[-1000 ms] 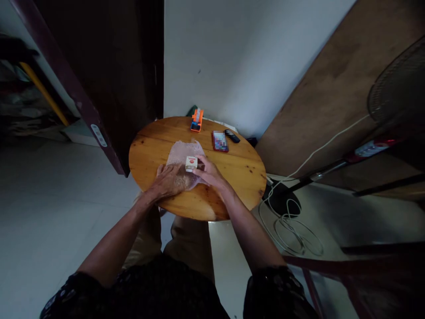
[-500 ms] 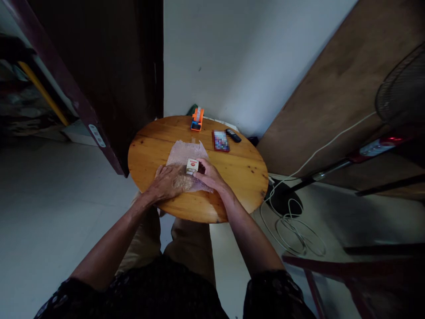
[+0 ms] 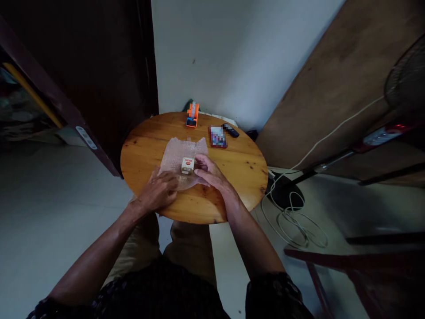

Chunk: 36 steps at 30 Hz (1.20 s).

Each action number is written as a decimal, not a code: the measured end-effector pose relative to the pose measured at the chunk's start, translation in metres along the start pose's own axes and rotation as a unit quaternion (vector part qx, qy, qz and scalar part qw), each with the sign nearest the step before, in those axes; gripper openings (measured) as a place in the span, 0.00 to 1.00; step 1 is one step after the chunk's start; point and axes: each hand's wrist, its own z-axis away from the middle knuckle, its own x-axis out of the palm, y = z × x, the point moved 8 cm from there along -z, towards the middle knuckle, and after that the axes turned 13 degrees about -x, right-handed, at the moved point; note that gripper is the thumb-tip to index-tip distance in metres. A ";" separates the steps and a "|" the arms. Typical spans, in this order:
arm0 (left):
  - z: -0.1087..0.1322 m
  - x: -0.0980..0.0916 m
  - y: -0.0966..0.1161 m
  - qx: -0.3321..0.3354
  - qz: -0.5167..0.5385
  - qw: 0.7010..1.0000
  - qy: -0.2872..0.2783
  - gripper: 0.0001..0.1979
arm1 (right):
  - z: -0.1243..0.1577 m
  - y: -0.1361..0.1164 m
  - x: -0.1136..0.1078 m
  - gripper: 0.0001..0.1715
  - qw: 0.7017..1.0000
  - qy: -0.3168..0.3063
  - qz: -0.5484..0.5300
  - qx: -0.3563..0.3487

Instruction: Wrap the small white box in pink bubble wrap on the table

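A sheet of bubble wrap [image 3: 174,153] lies flat on the round wooden table [image 3: 242,177]. On it sits a small cream box [image 3: 187,165] with a red mark on its top. My left hand [image 3: 160,189] is at the sheet's near left edge, fingers curled over the wrap, with the fingertips partly hidden. Just right of the box, my right hand [image 3: 212,173] has its thumb and fingers apart; their tips are close to the box's side, and whether they touch it I cannot tell.
Toward the table's back stands an orange tape dispenser [image 3: 192,115]. Right of it lie a red-edged pixelated item [image 3: 218,136] and a black remote-like object [image 3: 230,130]. A fan [image 3: 375,137] and coiled pale cable [image 3: 295,226] are on the right; a dark door [image 3: 99,57] is at left.
My left hand has drawn back from beside the box to the sheet's near left edge, and its fingers have curled. My right hand has eased off the box, which now rests on the wrap.
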 end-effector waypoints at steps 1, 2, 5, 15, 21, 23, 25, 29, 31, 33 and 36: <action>-0.001 0.000 0.001 0.001 0.000 1.000 0.006 0.09 | 0.000 -0.001 -0.001 0.34 1.000 0.003 -0.002 -0.003; -0.001 -0.001 0.001 0.002 0.003 1.000 0.016 0.09 | 0.000 -0.002 -0.002 0.32 1.000 0.007 -0.001 -0.006; -0.003 -0.005 0.000 -0.002 0.030 0.998 0.053 0.10 | 0.000 -0.008 -0.004 0.26 1.000 0.015 0.005 -0.009; -0.039 -0.027 -0.007 -0.065 0.110 0.983 0.130 0.08 | 0.003 -0.016 -0.014 0.21 0.997 0.061 -0.042 0.006; -0.065 -0.021 -0.021 -0.141 0.170 0.969 0.106 0.08 | 0.008 -0.024 -0.011 0.34 0.994 0.012 -0.111 0.006; -0.069 -0.017 -0.028 -0.159 0.198 0.962 0.099 0.08 | 0.008 -0.024 -0.008 0.34 0.996 0.003 -0.086 0.007; -0.070 -0.013 -0.033 -0.165 0.231 0.955 0.084 0.07 | 0.007 -0.022 -0.007 0.28 0.999 0.010 -0.047 0.007; -0.073 -0.008 -0.037 -0.154 0.237 0.958 0.043 0.09 | 0.003 -0.018 -0.012 0.12 0.999 0.043 0.015 -0.001; -0.075 -0.008 -0.036 -0.131 0.226 0.964 0.042 0.09 | 0.002 -0.016 -0.014 0.13 0.998 0.053 0.023 0.001; -0.079 -0.007 -0.035 -0.112 0.253 0.960 0.047 0.07 | 0.001 -0.015 -0.014 0.14 0.998 0.052 0.018 0.005; -0.087 0.001 -0.040 -0.134 0.336 0.932 0.032 0.08 | -0.002 -0.015 -0.012 0.16 0.999 0.045 -0.004 0.013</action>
